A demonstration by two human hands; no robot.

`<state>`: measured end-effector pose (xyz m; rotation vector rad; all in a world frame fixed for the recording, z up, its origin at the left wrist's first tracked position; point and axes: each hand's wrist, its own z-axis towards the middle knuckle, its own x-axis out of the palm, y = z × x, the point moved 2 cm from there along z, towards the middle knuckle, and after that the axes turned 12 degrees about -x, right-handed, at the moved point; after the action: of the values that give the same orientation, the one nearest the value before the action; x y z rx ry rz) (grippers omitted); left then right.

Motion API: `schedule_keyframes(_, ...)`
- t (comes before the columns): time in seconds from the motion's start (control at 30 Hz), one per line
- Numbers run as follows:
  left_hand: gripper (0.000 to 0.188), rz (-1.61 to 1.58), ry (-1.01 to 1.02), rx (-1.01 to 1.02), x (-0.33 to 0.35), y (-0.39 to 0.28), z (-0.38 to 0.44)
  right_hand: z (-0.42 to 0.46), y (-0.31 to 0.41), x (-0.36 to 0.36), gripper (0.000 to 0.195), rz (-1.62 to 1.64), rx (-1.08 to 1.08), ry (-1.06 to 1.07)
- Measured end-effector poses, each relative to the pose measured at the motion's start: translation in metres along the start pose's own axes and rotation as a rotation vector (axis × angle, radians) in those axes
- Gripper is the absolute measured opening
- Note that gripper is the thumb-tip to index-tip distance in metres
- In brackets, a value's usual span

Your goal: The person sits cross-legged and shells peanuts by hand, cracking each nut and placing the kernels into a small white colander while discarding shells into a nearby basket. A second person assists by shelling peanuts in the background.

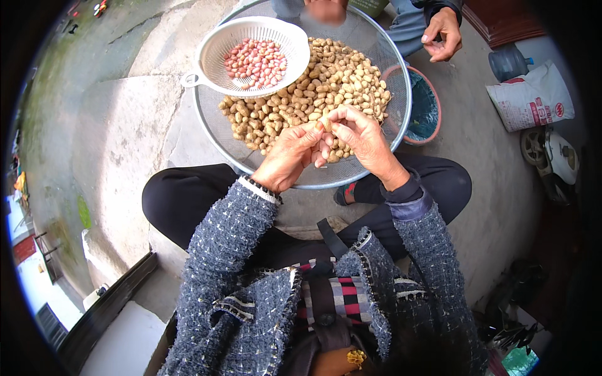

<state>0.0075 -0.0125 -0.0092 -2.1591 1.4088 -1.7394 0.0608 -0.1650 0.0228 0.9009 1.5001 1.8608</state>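
Observation:
Over the near part of a round mesh sieve, my two hands meet fingertip to fingertip. A single unshelled peanut is pinched between them. My left hand grips it from the left, thumb on top and the other fingers curled below. From the right, my right hand holds it with thumb and forefinger. Beneath lies a heap of unshelled peanuts on the mesh. A white plastic colander rests at the sieve's far left, with shelled pinkish peanut kernels inside.
Across the sieve sits another person, one hand right of the sieve, the other blurred at its far rim. A lined bucket stands under the sieve's right edge. Farther right are a water jug, a printed white sack and a wheeled object.

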Motion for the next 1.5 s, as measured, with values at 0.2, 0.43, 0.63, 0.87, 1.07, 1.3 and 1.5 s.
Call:
schedule_keyframes(0.2, 0.025, 0.014, 0.02, -0.013, 0.005, -0.006, -0.004, 0.001, 0.005, 0.003, 0.023, -0.387, -0.163, 0.127)
schedule_keyframes(0.43, 0.032, 0.085, 0.064, -0.067, -0.003, 0.0, -0.002, -0.001, 0.012, 0.006, 0.017, -0.658, -0.349, 0.119)
schedule_keyframes(0.63, 0.046, 0.077, 0.11, -0.129, 0.008, 0.005, -0.004, -0.006, 0.022, 0.002, 0.012, -1.044, -0.647, 0.218)
schedule_keyframes(0.87, 0.049, 0.039, 0.188, -0.195, 0.005, 0.011, -0.005, -0.009, 0.019, 0.01, 0.021, -1.035, -0.603, 0.091)
schedule_keyframes(1.07, 0.038, -0.139, 0.122, -0.26, 0.011, 0.014, -0.005, -0.008, 0.02, 0.013, 0.022, -0.961, -0.644, 0.083)
schedule_keyframes(1.3, 0.034, 0.019, 0.02, -0.071, 0.007, 0.0, -0.005, -0.007, 0.009, 0.015, 0.024, -0.712, -0.46, -0.041)
schedule_keyframes(1.5, 0.035, 0.1, -0.106, 0.044, 0.012, -0.003, -0.006, -0.005, 0.005, 0.015, 0.022, -0.696, -0.431, -0.05)
